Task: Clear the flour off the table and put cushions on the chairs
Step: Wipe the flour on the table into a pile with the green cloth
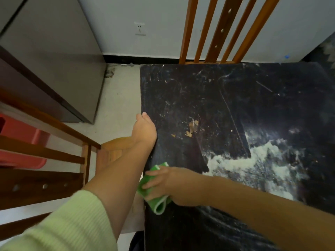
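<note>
At the table (pixel 181 98) edge our left hand (pixel 145 130) curls over, fingers hidden; our right hand (pixel 168 183) presses the half-covered green cloth (pixel 154 200) beside flour (pixel 253 160).

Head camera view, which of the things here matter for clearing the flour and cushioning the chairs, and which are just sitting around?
Part of the job:
- flour on the black table
- green cloth under the right hand
- left hand at the table's edge
- wooden chair at the far end
- near chair at the left side

Just lying about:
- red plastic stool
- wall socket
- grey cabinet
</note>
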`<state>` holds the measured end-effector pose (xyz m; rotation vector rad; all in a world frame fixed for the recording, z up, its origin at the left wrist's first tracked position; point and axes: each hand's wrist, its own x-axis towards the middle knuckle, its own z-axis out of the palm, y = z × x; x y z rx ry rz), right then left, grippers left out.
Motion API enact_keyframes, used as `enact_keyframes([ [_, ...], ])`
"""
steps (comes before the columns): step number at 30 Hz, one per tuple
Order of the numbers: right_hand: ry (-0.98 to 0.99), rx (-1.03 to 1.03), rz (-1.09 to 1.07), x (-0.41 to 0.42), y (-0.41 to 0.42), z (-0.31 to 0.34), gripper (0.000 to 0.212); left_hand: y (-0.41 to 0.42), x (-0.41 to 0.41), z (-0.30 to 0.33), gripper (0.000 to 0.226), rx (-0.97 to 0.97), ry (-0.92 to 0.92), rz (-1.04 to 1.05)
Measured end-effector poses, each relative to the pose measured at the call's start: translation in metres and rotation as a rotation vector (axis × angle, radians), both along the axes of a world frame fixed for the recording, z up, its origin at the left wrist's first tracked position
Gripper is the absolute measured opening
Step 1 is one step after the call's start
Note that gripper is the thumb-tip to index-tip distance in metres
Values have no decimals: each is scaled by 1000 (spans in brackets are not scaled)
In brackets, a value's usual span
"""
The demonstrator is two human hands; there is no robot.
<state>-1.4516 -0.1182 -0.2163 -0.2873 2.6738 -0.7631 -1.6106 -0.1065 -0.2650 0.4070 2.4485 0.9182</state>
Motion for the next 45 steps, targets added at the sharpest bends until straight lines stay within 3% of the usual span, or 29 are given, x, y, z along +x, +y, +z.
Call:
enact_keyframes([
  [3, 34, -28, 118, 40, -2, -19, 57, 1, -1, -4, 45, -19, 1, -2],
  [6, -135, -68, 139, 102, 18, -17, 56, 1, -2, -5, 44, -33, 20, 2],
  [10, -415, -160, -182, 133, 49, 19, 36, 2, 0, -2, 45, -57, 46, 6],
  [13, -185, -275, -499, 75, 78, 40, 40, 3, 2, -2, 45, -59, 71, 6],
  [16, 81, -144, -700, 4, 112, 32, 52, 3, -2, -5, 46, -65, 87, 7],
  [18, 71, -46, -756, -19, 123, 13, 58, 2, -2, -8, 47, -66, 101, 0],
  [21, 21, 1, -673, 6, 108, -5, 60, 3, 1, -9, 46, -70, 119, -6],
  [24, -53, -87, -549, 79, 67, 0, 56, 4, 1, -6, 46, -84, 126, 5],
  [27, -288, -149, -352, 141, 40, 16, 48, 4, 1, -5, 44, -86, 127, 6],
  [29, -365, -276, -389, 134, 55, 33, 37, 4, 2, -5, 44, -93, 132, 5],
  [31, -247, -279, -543, 96, 89, 45, 37, 4, 1, -6, 46, -101, 133, 14],
  [34, 58, -76, -789, 30, 157, 36, 46, 6, -1, -10, 48, -108, 146, 15],
  [36, 73, 7, -878, 7, 182, 17, 47, 6, -3, -15, 49, -108, 163, 13],
  [39, 13, 69, -745, 30, 163, -10, 54, 7, -3, -15, 50, -126, 181, 4],
  [42, -1, -13, -703, 101, 102, -12, 69, 5, -1, -9, 50, -131, 165, 5],
  [45, -79, -70, -467, 169, 43, 2, 70, 3, 3, -2, 47, -105, 136, 29],
])
